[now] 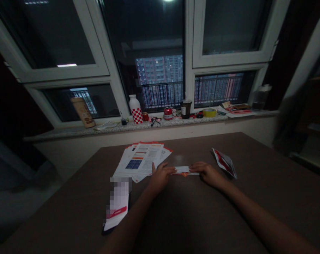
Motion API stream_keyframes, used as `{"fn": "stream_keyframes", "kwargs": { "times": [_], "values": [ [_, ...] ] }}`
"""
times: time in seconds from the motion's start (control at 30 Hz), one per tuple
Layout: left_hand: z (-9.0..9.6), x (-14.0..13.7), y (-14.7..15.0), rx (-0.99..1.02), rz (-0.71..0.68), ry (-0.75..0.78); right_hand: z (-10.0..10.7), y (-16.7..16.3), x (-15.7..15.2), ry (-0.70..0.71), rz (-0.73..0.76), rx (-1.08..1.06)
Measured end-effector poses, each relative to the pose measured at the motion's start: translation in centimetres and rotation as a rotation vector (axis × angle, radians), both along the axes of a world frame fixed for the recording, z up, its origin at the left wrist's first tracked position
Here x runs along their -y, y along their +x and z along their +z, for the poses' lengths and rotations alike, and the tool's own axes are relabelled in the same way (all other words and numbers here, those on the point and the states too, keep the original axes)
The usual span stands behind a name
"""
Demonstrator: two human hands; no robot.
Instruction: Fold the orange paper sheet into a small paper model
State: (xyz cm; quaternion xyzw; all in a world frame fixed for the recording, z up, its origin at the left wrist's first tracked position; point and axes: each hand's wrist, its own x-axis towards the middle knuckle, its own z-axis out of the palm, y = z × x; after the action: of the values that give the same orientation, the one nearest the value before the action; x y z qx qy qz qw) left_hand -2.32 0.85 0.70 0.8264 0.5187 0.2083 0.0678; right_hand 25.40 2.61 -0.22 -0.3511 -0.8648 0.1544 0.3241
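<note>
A narrow folded paper (182,169), white with an orange patch on its near edge, lies on the brown table (191,215). My left hand (161,176) holds its left end, thumb raised a little and fingertips on the paper. At the other end, my right hand (205,173) has its fingers closed down on the strip. The fingers partly cover both ends. Left of my left hand is a fanned pile of printed sheets (146,160) with orange edges. A red and silver packet (224,162) rests just beyond my right hand.
A phone-like dark-edged thing with a partly blurred white face (119,204) lies beside my left forearm. Along the windowsill stand a tan bottle (83,112), a checkered bottle (136,109), a dark cup (186,108), yellow tape (209,113) and a clear jug (260,98).
</note>
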Motion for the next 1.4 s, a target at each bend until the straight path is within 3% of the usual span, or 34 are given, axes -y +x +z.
{"fn": "stream_keyframes", "kwargs": {
  "times": [0.43, 0.67, 0.87, 1.1, 1.4],
  "values": [
    [0.7, 1.0, 1.2, -0.064, -0.002, 0.03, 1.1, 0.3, 0.6, -0.039, -0.021, 0.138],
    [0.5, 1.1, 1.9, -0.089, 0.031, 0.095, 1.0, -0.3, 0.6, -0.083, -0.01, 0.044],
    [0.1, 0.8, 2.8, -0.038, 0.082, 0.043, 0.4, -1.6, 0.7, -0.192, 0.077, -0.093],
    [-0.6, 0.4, 2.9, -0.064, 0.045, -0.026, -0.7, -1.9, 0.0, -0.067, 0.027, -0.048],
    [-0.3, 0.3, 2.7, -0.092, -0.021, -0.064, -0.6, -2.1, 0.0, -0.049, 0.065, -0.09]
  ]
}}
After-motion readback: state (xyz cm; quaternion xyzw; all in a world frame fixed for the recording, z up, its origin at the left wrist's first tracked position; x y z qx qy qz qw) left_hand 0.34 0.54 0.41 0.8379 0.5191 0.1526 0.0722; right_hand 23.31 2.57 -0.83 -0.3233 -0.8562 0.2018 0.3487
